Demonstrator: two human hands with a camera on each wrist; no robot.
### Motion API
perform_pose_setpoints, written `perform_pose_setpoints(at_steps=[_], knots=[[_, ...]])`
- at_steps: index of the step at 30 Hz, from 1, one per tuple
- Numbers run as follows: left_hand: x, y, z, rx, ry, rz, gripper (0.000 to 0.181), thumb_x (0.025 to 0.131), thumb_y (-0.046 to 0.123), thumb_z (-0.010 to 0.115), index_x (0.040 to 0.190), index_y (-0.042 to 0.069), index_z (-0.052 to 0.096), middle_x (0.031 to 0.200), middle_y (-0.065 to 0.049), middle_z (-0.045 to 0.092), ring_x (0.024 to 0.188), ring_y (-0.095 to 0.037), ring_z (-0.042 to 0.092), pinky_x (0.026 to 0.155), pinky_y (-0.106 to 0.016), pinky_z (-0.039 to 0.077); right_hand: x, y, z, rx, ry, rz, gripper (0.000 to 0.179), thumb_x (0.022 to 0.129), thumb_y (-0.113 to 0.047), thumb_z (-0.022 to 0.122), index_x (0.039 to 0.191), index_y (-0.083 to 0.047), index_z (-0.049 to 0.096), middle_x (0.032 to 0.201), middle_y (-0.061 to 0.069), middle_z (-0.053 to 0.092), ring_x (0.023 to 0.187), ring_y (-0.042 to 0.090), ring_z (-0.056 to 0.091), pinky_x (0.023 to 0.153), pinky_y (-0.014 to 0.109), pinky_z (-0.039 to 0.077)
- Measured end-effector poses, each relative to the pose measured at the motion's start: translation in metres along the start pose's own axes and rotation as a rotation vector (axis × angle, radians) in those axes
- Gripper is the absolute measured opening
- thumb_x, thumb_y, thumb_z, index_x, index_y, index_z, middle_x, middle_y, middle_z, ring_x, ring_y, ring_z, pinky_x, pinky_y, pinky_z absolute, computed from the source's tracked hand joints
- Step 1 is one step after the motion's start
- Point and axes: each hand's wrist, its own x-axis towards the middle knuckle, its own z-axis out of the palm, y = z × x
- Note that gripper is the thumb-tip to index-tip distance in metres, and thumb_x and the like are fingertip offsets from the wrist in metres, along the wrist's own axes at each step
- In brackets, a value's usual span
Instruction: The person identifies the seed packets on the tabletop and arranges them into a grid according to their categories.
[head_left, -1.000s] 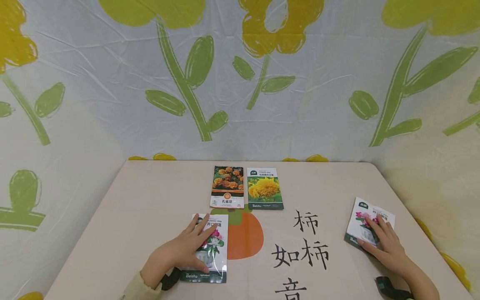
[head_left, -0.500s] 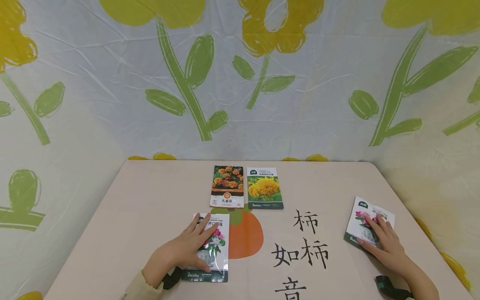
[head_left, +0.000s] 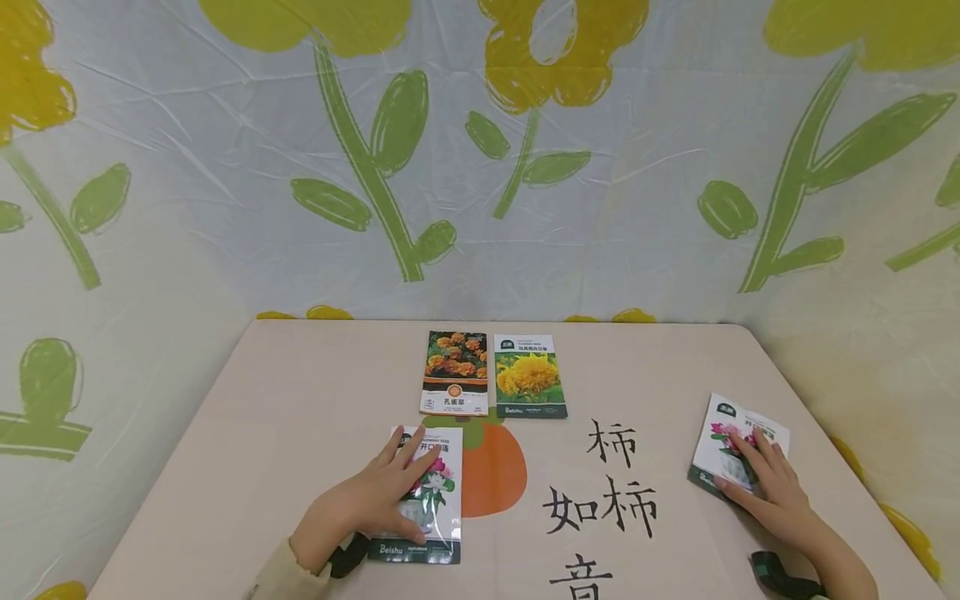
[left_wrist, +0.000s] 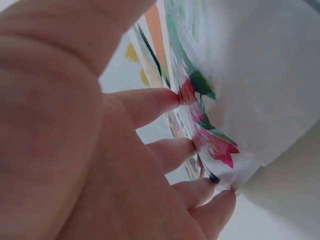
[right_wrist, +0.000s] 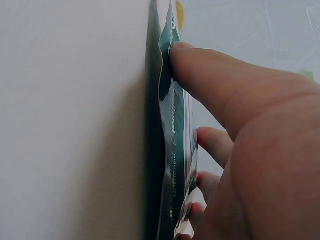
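Left sleeve (head_left: 288, 573): beige | left wrist device (head_left: 349, 557): black | right wrist device (head_left: 782, 577): black, curved, dark-teal patch

Beneath my left hand (head_left: 367, 504): packet (head_left: 443, 525), glossy, plastic-looking. Tabletop (head_left: 300, 400): smooth, mostly matt. Backdrop (head_left: 645, 183): creased sheeting, faintly shiny.

backdrop (head_left: 645, 208): creased pale sheet, yellow flowers (head_left: 513, 75), green stems (head_left: 375, 183) | counter (head_left: 300, 400): pale, black characters (head_left: 631, 510), orange fruit print (head_left: 497, 475) | light: soft
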Motion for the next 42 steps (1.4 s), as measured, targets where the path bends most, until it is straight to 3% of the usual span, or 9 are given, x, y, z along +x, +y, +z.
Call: perform_pose_setpoints(at_steps=[22,42], knots=[[0.006,0.007,0.003,0.013,-0.005,-0.002,0.11,0.068,0.053,0.085,0.157,0.019,0.03,0.166,-0.012,0.005,0.149,-0.044,-0.002,0.103,-0.067,0.035,0.0,0.0,-0.001,0.003,-0.007,0.006,0.074,0.097,-0.03,0.058,0.154,0.0,0.022,0.156,0.039,-0.003,0.137,0.065,-0.011,0.097,0.083,-0.008],[0.01,0.013,0.003,0.02,-0.023,0.014,0.111,0.069,0.053,0.085,0.158,0.02,0.028,0.166,-0.012,0.003,0.149,-0.044,-0.004,0.108,-0.067,0.029,0.0,-0.001,-0.001,0.003,-0.01,0.009,0.074,0.098,-0.03,0.058,0.154,0.0,0.021,0.156,0.038,-0.004,0.137,0.064,-0.012,0.097,0.083,-0.008]])
